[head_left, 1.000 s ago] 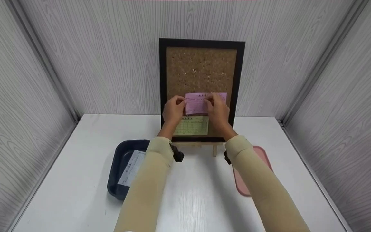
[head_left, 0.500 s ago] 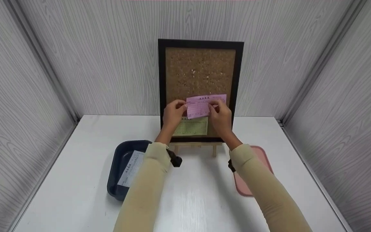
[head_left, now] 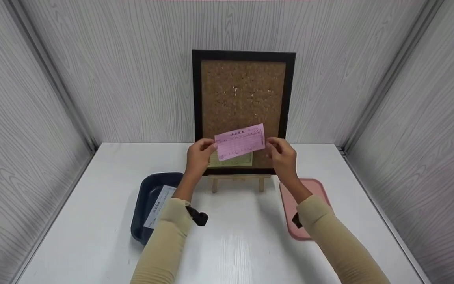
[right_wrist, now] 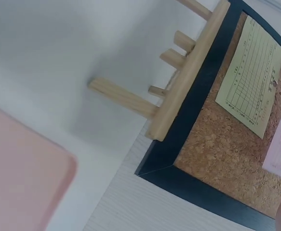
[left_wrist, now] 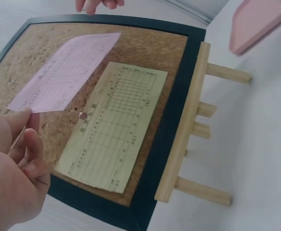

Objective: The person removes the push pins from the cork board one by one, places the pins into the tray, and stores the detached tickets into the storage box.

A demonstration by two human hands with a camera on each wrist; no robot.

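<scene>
A pink printed slip (head_left: 240,142) is held tilted in front of the framed corkboard (head_left: 242,100). My left hand (head_left: 198,157) pinches its left edge between thumb and fingers. Beside the right edge is my right hand (head_left: 285,159), its fingers bent; the left wrist view shows a gap between these fingertips and the slip. Whether anything small sits between them cannot be made out. A yellow-green slip (left_wrist: 111,130) lies on the lower board, partly behind the pink one in the head view. A small pin head (left_wrist: 83,115) shows at its top edge.
The board leans on a small wooden easel (head_left: 239,177) on the white table (head_left: 227,236). At left, a dark blue tray (head_left: 136,213) holds a white printed slip (head_left: 157,211). A pink tray (head_left: 314,185) lies at right, partly under the right forearm.
The pink slip has come away from the board, downward and towards me, and tilted. My right hand has shifted from the slip's upper middle to beyond its right edge. Both arms have drawn back.
</scene>
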